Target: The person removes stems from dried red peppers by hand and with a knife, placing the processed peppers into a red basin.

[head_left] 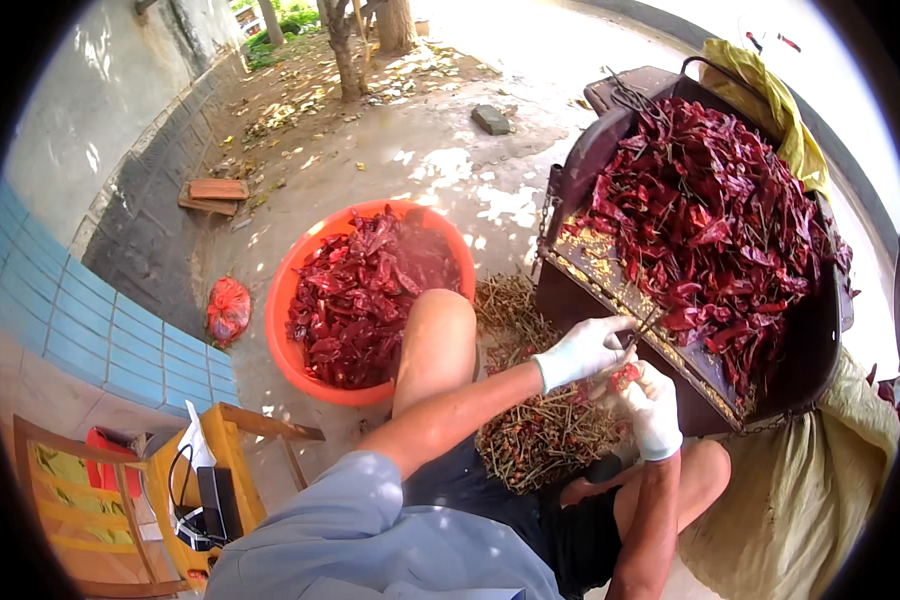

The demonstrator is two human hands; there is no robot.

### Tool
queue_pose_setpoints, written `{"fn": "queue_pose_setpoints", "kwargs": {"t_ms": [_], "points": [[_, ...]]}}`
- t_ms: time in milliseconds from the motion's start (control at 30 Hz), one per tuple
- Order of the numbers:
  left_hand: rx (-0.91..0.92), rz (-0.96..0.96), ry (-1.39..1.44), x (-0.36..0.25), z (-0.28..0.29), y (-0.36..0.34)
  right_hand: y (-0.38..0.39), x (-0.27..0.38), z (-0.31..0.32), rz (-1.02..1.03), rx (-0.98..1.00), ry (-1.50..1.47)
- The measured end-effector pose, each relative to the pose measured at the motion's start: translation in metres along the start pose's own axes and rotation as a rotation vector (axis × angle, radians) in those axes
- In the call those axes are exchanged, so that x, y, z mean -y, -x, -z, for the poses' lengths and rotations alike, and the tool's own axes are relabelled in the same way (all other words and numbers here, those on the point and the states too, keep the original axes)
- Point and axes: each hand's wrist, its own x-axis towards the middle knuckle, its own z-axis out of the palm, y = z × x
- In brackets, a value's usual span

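Both my hands wear white gloves and meet above my lap, beside the front edge of the cart. My left hand (582, 354) is closed around a dark pair of scissors (646, 328), whose slim blades point toward the cart. My right hand (654, 412) pinches a red dried chili pepper (625, 376) just below the scissors; its fingers partly cover the pepper. Under my hands, a pile of cut chili stems (540, 440) lies on the ground between my legs. Dark red dried chilies (710, 220) fill the tipped maroon cart (595, 150) at the right.
An orange tub (282, 325) holding red chili pieces stands left of my knee. A red plastic bag (229, 311) and bricks (218, 190) lie near the wall. Wooden chairs (80, 510) are at lower left, a tan sack (790, 500) at lower right, and a stone (491, 119) lies ahead.
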Motion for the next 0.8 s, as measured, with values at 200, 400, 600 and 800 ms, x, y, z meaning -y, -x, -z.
{"fn": "queue_pose_setpoints", "kwargs": {"t_ms": [200,400,600,800], "points": [[-0.067,-0.044,-0.336,-0.011,-0.008,0.003,0.008,-0.008,0.009,0.045,0.016,0.021],[0.206,-0.077,0.439,0.028,-0.008,0.000,0.016,-0.004,0.010,0.053,0.123,-0.002],[-0.004,-0.112,0.164,0.018,-0.003,0.009,0.014,-0.007,0.012,0.131,0.037,0.054],[-0.092,-0.113,0.037,-0.038,0.005,0.020,0.018,-0.001,0.024,0.028,-0.328,-0.174]]}}
